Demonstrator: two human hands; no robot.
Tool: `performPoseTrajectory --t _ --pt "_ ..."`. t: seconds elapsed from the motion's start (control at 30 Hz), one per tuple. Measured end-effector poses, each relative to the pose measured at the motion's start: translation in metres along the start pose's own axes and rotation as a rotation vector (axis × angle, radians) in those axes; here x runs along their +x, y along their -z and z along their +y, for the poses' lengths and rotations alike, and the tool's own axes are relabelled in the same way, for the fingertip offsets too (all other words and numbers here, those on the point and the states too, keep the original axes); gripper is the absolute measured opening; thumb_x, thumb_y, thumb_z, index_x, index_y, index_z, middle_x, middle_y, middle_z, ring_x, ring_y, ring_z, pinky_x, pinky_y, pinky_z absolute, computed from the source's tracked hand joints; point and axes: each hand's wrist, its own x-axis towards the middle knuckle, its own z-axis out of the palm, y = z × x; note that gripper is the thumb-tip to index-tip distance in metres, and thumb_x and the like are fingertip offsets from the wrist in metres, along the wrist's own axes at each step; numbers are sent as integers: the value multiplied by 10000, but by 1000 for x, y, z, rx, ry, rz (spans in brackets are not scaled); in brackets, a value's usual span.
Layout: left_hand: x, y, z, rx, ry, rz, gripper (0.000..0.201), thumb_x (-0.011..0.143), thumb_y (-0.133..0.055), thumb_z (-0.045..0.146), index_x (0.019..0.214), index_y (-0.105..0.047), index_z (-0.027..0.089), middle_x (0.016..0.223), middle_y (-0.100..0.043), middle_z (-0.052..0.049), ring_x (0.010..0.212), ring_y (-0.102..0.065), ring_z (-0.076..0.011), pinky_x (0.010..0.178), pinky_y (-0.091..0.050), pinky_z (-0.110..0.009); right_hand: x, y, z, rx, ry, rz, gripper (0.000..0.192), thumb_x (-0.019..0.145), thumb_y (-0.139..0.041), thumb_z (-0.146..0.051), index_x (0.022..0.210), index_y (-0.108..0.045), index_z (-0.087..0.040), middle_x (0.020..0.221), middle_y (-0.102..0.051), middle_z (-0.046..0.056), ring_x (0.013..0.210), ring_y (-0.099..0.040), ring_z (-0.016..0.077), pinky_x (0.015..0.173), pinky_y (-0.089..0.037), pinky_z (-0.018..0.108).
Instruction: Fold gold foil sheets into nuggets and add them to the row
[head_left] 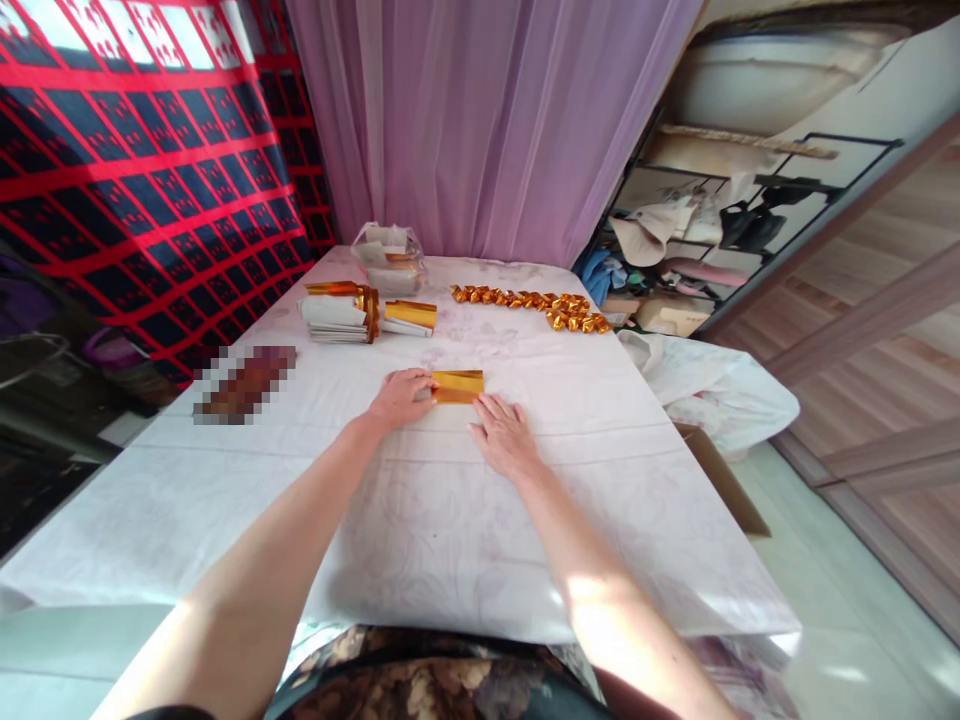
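A gold foil sheet lies on the tablecloth. The left hand touches its left end, pinch indeterminate; the right hand rests unclenched at its near-right corner. Folded foil pieces appear finished; the foil-paper stack appears unprocessed.

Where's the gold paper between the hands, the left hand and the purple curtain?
Gold paper [458, 388], head view: middle of its shiny face.
Left hand [403, 398], head view: its back.
Purple curtain [472, 130], head view: middle folds.
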Motion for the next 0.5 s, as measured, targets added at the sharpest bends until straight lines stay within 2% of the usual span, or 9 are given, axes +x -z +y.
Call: performPoseTrajectory --t 0.27,0.37,0.43,0.5 --pt "-9 2 11 29 -10 75 349 858 -529 306 1167 -688 280 1304 -626 -41 1216 -545 -253 1085 -360 -416 -1 -3 4 -3 -21 61 497 999 -368 -392 1432 -474 -173 1521 -426 108 1413 -320 262 1150 -204 486" --pt "-13 4 21 66 6 113 331 867 -515 278 1130 -711 239 1313 -617 -77 1211 -546 -283 1076 -367 -456 -2 -5 4 -5 -16 81 486 994 -385 -391 1423 -485 -186 1515 -433 113 1409 -323 266 1146 -203 490" --pt "-16 3 32 93 -20 127 325 894 -471 258 1092 -724 202 1375 -576 -96 1257 -513 -297 1120 -307 -489 -2 -6 3 -10 -10 93 480 990 -396 -389 1413 -496 -184 1508 -443 114 1404 -331 270 1141 -213 493" --pt "-20 -1 45 109 -82 111 346 919 -446 255 1154 -697 206 1408 -562 -77 1302 -488 -270 1168 -240 -479 -2 -8 3 -21 -14 115 474 990 -398 -383 1396 -512 -170 1493 -462 123 1392 -350 273 1135 -228 491"
